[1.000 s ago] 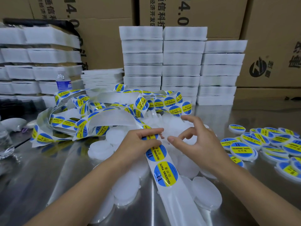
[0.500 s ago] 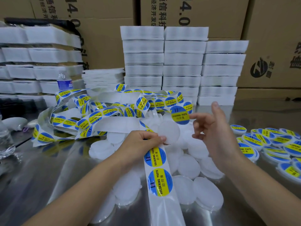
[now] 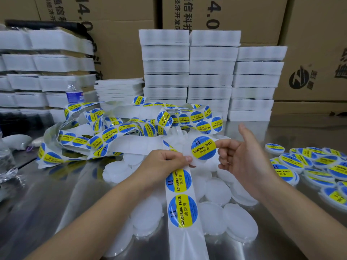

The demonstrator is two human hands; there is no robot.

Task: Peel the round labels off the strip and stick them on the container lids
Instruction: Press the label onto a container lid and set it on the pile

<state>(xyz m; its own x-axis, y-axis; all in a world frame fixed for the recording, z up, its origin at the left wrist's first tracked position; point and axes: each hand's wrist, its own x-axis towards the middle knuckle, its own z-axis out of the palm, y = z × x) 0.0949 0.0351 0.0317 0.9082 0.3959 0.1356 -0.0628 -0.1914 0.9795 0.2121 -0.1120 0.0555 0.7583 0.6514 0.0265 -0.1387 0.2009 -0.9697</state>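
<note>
Right hand (image 3: pixel 244 162), thumb and forefinger pinching a peeled label (image 3: pixel 203 148), is laying it on a bare lid (image 3: pixel 195 163) just above the strip (image 3: pixel 185 212). Left hand (image 3: pixel 165 162) is gripping both lid and strip. Pressing from one edge risks a crooked, creased label.

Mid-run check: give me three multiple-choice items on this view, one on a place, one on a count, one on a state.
1. Where do the labelled lids lie?
A at the far left
B on the table, right of the right hand
C stacked at the back

2. How many labels sit on the strip nearer than the left hand?
A none
B five
C two

3. What is the right hand doing?
A holding a peeled label by its edge
B lying flat on the table
C curled, empty

Key:
1 B, they spread along the right side.
2 C, two blue-and-yellow rounds, then bare backing.
3 A, its fingertips meet the label's right rim.
</note>
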